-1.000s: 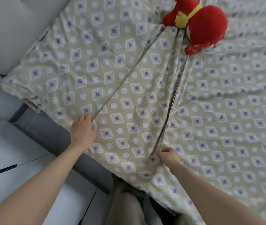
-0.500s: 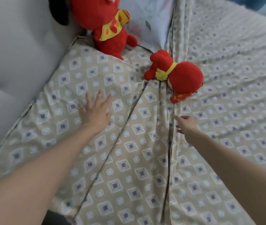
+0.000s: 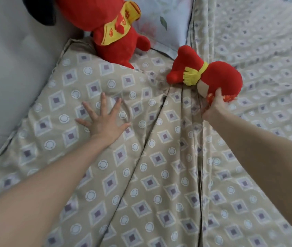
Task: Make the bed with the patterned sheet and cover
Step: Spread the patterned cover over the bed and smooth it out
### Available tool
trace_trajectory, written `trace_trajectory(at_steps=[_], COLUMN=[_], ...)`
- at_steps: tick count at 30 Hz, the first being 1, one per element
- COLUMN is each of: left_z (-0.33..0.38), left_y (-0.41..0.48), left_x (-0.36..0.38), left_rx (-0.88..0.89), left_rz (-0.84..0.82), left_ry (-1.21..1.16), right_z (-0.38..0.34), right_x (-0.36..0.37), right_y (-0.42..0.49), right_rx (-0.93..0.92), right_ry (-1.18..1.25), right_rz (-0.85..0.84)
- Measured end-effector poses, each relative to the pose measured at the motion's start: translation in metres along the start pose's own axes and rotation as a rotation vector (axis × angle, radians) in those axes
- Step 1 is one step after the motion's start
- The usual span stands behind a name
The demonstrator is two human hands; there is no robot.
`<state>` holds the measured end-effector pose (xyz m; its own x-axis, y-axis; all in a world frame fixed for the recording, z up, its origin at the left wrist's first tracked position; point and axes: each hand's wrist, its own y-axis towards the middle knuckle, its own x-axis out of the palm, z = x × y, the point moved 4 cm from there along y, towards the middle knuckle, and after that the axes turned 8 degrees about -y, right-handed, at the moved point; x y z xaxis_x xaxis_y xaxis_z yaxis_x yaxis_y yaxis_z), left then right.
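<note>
Count: 2 hands, 2 red plush toys, 1 pillow, 2 patterned layers.

L hand [image 3: 102,120]: flat on the patterned cover [image 3: 141,175], palm down, fingers straight and spread, holding nothing.
R hand [image 3: 214,107]: fingers curled round the lower end of the small plush toy [image 3: 220,75], thumb on top, so clamped on it.

Small toy lies on its side w/ a yellow scarf, right on the bunched ridge of the cover where several long folds run from the near edge up to it. Big plush toy [image 3: 109,32] w/ yellow bib sits behind the cover's far L corner, touching the cover and leaning toward the grey padded headboard [image 3: 8,59].

Edges: cover's L edge runs along the headboard, corner tucked up near the big toy. R of the ridge is the paler patterned sheet [image 3: 266,77], lying fairly flat w/ light wrinkles; can't tell for sure whether it's a separate layer or the cover's reverse.

Open room: wide flat area on the sheet side and between the two arms.

In the way: both toys at the head end; pale floral pillow [image 3: 168,25] between them, partly under the ridge.
</note>
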<state>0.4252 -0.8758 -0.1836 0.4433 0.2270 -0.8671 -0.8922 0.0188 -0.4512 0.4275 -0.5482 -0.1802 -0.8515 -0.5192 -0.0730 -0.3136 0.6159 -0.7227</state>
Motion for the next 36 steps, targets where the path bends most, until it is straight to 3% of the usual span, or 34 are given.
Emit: trace_trajectory(at_steps=[4,8,13,17,20,28,36], left_z=[0.003,0.002,0.004,0.002,-0.005,-0.021,-0.021], left_y=[-0.004,-0.007,-0.005,-0.005,-0.001,0.001,0.006], left_x=[-0.006,-0.032,-0.075,-0.099,-0.110,-0.129,-0.119], left_rx=[-0.007,0.033,0.035,0.009,0.003,-0.020,-0.005], left_rz=[-0.011,0.010,0.003,-0.008,-0.002,0.019,0.014], left_ry=[0.013,0.045,-0.021,-0.134,-0.211,-0.302,-0.296], right_z=[-0.022,-0.054,-0.097,-0.116,-0.102,-0.084,-0.072], right_x=[0.003,0.053,0.116,0.150,0.180,0.214,0.224], right_y=[-0.010,-0.056,-0.105,-0.128,-0.145,-0.129,-0.161], right_rx=[-0.201,-0.581,-0.803,-0.808,-0.694,-0.661,-0.553], right_ry=[-0.221,-0.490,-0.674,-0.705,-0.790,-0.572,-0.886], right_rz=[0.097,-0.050,-0.193,-0.321,-0.442,-0.213,-0.601])
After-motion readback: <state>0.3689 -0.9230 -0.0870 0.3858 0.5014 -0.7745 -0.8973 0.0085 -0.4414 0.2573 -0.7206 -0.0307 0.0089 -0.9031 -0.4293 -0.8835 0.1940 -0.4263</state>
